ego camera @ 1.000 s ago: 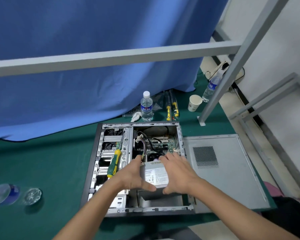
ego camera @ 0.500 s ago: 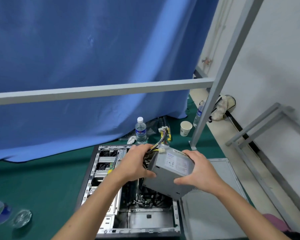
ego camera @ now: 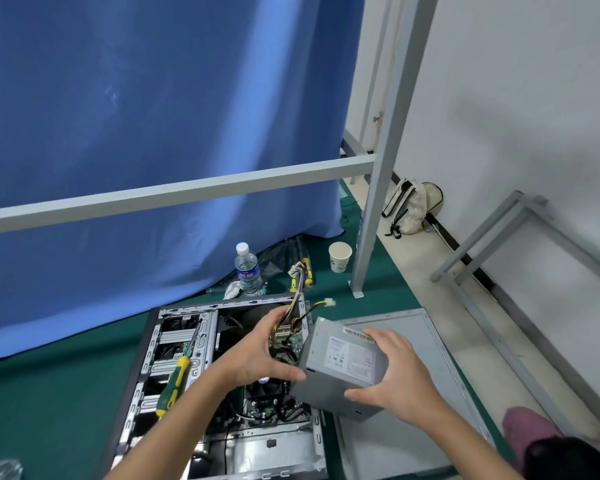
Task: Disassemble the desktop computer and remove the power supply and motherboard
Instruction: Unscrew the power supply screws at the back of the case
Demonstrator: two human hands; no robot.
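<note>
The grey power supply [ego camera: 340,367] is lifted out of the open computer case [ego camera: 174,368] and hangs over the case's right edge and the side panel. My left hand [ego camera: 260,355] grips its left end, where the cable bundle [ego camera: 297,296] trails up and back. My right hand [ego camera: 392,375] holds its right side over the label. Below, the motherboard [ego camera: 274,400] with its fan sits in the case, partly hidden by my left hand.
A green-and-yellow screwdriver [ego camera: 174,382] lies on the drive cage. The removed side panel [ego camera: 406,441] lies right of the case. A water bottle [ego camera: 247,270], paper cup [ego camera: 339,257], grey frame post [ego camera: 378,202] and a bag [ego camera: 409,211] stand behind.
Both hands have lifted the power supply out of the case and carried it to the right, over the side panel. Its cables have come free and trail behind.
</note>
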